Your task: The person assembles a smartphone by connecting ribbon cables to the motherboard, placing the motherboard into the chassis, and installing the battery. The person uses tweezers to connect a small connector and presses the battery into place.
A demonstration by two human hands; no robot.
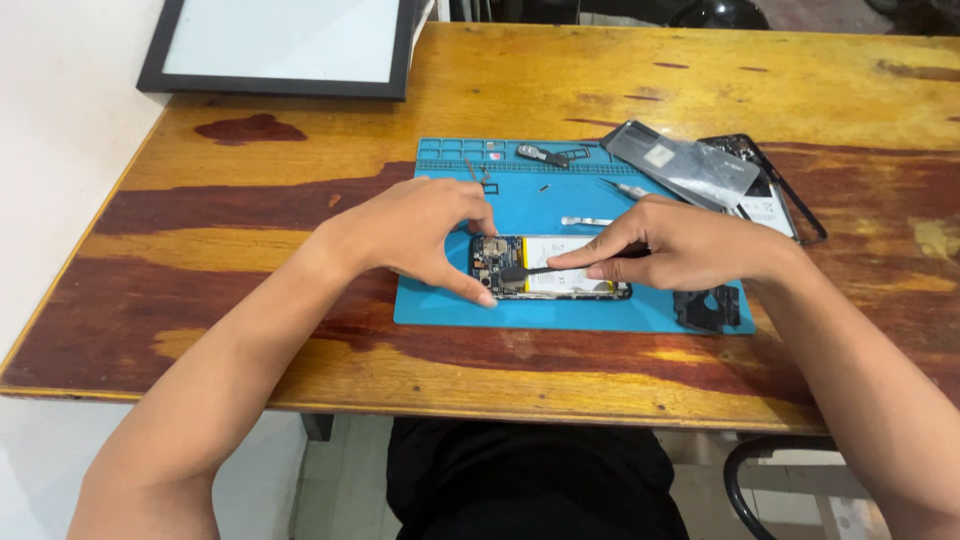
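Two hands on an opened phone [550, 267] lying near the front edge of the blue repair mat [440, 300], mid-table. From the head camera: left hand [420, 232] pinches the phone's left end, thumb and fingers clamped on its edges. Right hand [680, 245] has its fingers closed around a thin black pry tool [528, 271], tip on the board area. Guts look fragile and light, so I'd hold it by the frame edges only. Small parts and tweezers [587, 221] sit toward the mat's back edge, back cover [680, 165] at the back right corner.

opened phone [555, 268] on mat [560, 310], back cover [680, 165] behind right, frame [280, 45] far left
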